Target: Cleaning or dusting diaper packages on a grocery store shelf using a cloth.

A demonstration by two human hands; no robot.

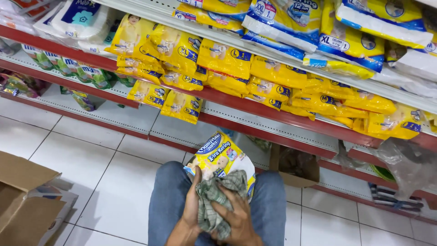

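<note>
A yellow and white diaper pack (220,157) rests upright on my lap, between my knees in blue jeans. My left hand (190,207) grips the pack's lower left side and a checked green-grey cloth (217,200). My right hand (233,217) presses that crumpled cloth against the front of the pack. The cloth covers the pack's lower part.
Red-edged shop shelves (255,111) in front carry rows of yellow diaper packs (223,59); the lowest shelf holds few. An open cardboard box (22,200) stands at left on the white tiled floor, another box (293,166) under the shelf, and a clear plastic bag (403,164) at right.
</note>
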